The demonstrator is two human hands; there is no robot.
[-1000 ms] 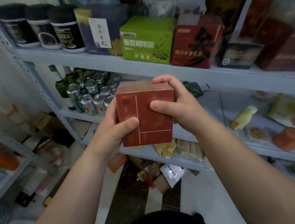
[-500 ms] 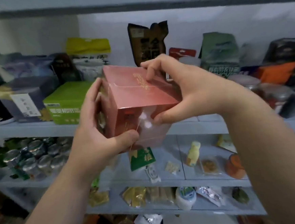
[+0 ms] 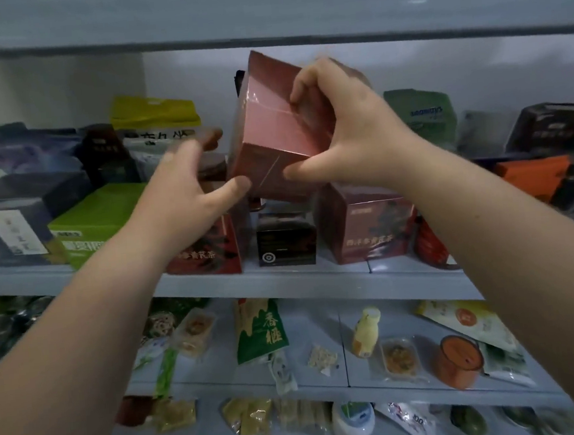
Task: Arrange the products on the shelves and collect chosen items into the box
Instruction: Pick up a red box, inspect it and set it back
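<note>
A red box (image 3: 268,133) with thin gold lines is tilted in the air above the upper shelf (image 3: 284,282). My right hand (image 3: 351,130) grips it, fingers curled over its top edge and thumb under its front face. My left hand (image 3: 187,190) is blurred, with its fingers spread to the left of the box and its thumb tip at the box's lower left corner. Below the box stand two similar dark red boxes (image 3: 209,251) (image 3: 365,225), with a small black box (image 3: 285,241) between them.
A green box (image 3: 97,218) and a dark blue box (image 3: 14,221) stand at the left of the upper shelf, with standing pouches (image 3: 154,118) behind. Orange and dark packs (image 3: 533,177) fill its right end. The lower shelves hold snack packets, a yellow bottle (image 3: 365,331) and cans.
The view has risen to the upper shelf. The red box has moved up and forward and tipped over the shelf boxes. My left hand has loosened from its side and spread its fingers.
</note>
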